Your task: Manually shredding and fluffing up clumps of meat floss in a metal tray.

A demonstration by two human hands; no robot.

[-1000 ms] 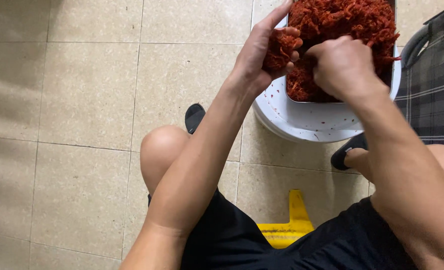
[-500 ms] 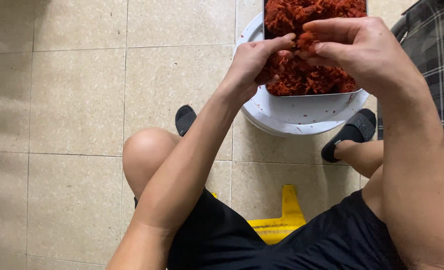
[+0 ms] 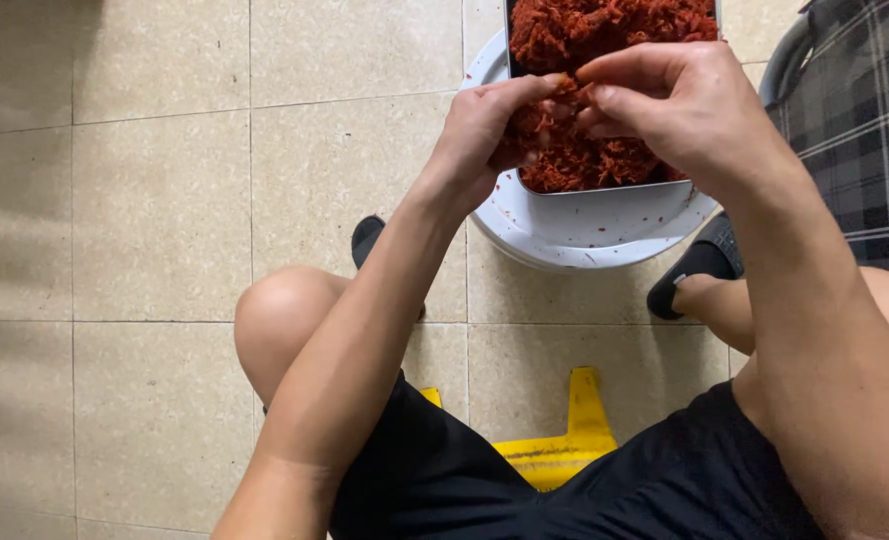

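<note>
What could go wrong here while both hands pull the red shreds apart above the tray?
Shreds may drop: the left hand and right hand work near the metal tray's front edge, and bits already lie on the white basin. The tray rests across that basin, so it might tip onto the tiled floor.

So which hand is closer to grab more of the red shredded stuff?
Probably the left hand: its fingers already rest in the red shredded stuff at the metal tray's near corner, while the right hand hovers above, pinching a bit.

Beige tiled floor (image 3: pixel 164 200), white bucket (image 3: pixel 584 235), yellow stool (image 3: pixel 564 450), black slippers (image 3: pixel 689 275)
</note>
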